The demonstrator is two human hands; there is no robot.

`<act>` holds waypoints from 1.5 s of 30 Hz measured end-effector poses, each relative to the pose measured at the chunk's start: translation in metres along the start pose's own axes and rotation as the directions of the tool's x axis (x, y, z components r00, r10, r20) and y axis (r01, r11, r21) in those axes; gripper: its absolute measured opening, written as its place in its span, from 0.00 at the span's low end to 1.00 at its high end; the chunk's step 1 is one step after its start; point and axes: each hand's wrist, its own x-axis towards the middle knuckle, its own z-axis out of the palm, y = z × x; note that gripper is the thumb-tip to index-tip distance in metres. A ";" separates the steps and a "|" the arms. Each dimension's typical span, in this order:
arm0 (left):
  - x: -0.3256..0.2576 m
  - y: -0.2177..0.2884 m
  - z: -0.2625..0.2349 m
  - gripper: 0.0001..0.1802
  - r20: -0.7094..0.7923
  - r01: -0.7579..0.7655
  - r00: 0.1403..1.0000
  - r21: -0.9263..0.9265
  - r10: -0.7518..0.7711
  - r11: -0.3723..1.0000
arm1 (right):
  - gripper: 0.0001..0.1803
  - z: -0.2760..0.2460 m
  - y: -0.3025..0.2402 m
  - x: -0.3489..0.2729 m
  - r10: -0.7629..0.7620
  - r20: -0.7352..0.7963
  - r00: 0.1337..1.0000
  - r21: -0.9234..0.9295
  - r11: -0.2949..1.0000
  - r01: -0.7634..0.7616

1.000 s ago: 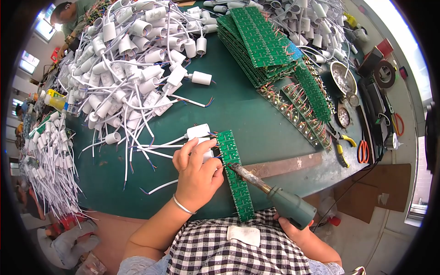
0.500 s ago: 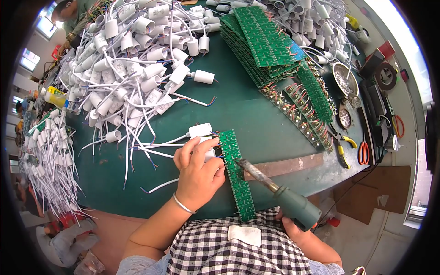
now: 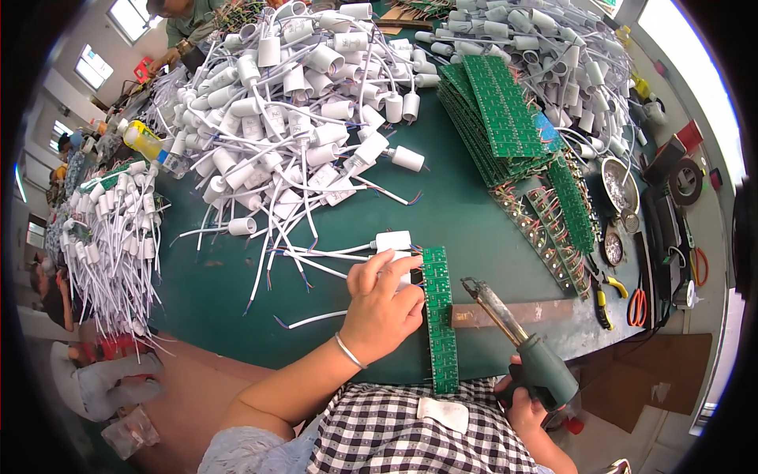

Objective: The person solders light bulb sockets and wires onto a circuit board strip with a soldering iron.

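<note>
A long green circuit board lies at the table's near edge, its lower end over my checkered apron. My left hand is at the board's left edge, fingers closed around a white lamp socket whose wires meet the board; the fingers partly hide it. Another white lamp socket lies just beyond, its wires at the board's upper left corner. My right hand grips a green soldering gun. Its dark tip points up and left, to the right of the board and apart from it.
A heap of white lamp sockets with cables covers the far left. Stacked green circuit boards stand far right. A flat brown strip lies right of the board. Pliers, orange-handled scissors and a metal bowl line the right edge.
The soldering gun's tip has come off the board and now sits to its right. My left hand stays at the board's edge. The whole view has shifted, so things appear farther right.
</note>
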 end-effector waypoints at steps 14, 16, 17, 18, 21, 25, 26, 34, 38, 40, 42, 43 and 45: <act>0.055 -0.018 -0.049 0.30 -0.029 -0.070 0.997 -0.101 0.067 0.992 | 0.22 0.009 0.002 0.001 -0.062 -0.140 0.988 0.057 0.996 0.071; 0.091 -0.050 -0.041 0.29 -0.139 -0.040 0.990 -0.013 0.038 0.999 | 0.22 0.006 0.005 0.002 -0.078 -0.124 0.989 0.072 0.994 0.088; 0.107 -0.064 -0.032 0.30 -0.189 0.027 0.982 0.056 -0.016 0.998 | 0.21 0.004 0.007 0.001 -0.066 -0.092 0.994 0.060 0.996 0.072; 0.119 -0.079 -0.026 0.32 -0.192 0.066 0.981 0.136 -0.039 0.989 | 0.21 0.003 0.006 -0.001 -0.055 -0.053 0.997 0.050 0.997 0.057; 0.141 -0.104 -0.013 0.28 -0.064 0.171 0.985 0.238 -0.160 0.956 | 0.22 0.008 0.000 0.000 -0.092 -0.068 0.994 0.071 0.993 0.096; 0.131 -0.091 -0.019 0.17 -0.100 0.043 0.994 0.076 -0.035 0.996 | 0.22 0.004 0.003 -0.005 -0.086 -0.060 0.995 0.029 0.996 0.087; 0.124 -0.076 -0.025 0.14 -0.147 -0.026 0.989 -0.045 0.019 0.999 | 0.23 0.004 0.006 -0.005 -0.094 -0.092 0.991 0.035 0.995 0.097; -0.007 0.027 -0.054 0.10 0.322 0.000 0.945 -0.181 0.059 0.983 | 0.31 -0.007 0.008 -0.011 -0.021 0.050 0.999 0.043 0.999 0.019; -0.026 0.027 -0.031 0.09 0.281 0.093 0.958 -0.125 -0.054 0.988 | 0.33 0.001 0.009 -0.008 -0.042 0.054 0.998 0.030 0.999 0.040; -0.026 0.027 -0.025 0.08 0.218 0.082 0.974 -0.103 -0.058 0.991 | 0.33 0.002 0.004 -0.010 0.034 0.034 0.999 0.032 0.999 -0.036; -0.022 0.027 -0.022 0.08 0.140 0.033 0.990 -0.035 -0.028 0.999 | 0.34 -0.004 0.006 -0.015 0.097 0.088 0.991 -0.042 0.995 -0.094; -0.026 0.027 -0.019 0.08 0.144 0.072 0.987 -0.032 -0.067 0.997 | 0.34 -0.008 0.009 -0.017 0.097 0.085 0.992 -0.044 0.995 -0.093; -0.023 0.029 -0.017 0.08 0.076 0.034 0.996 0.031 -0.036 0.999 | 0.22 -0.012 0.014 -0.019 0.012 0.117 0.993 -0.005 1.000 -0.012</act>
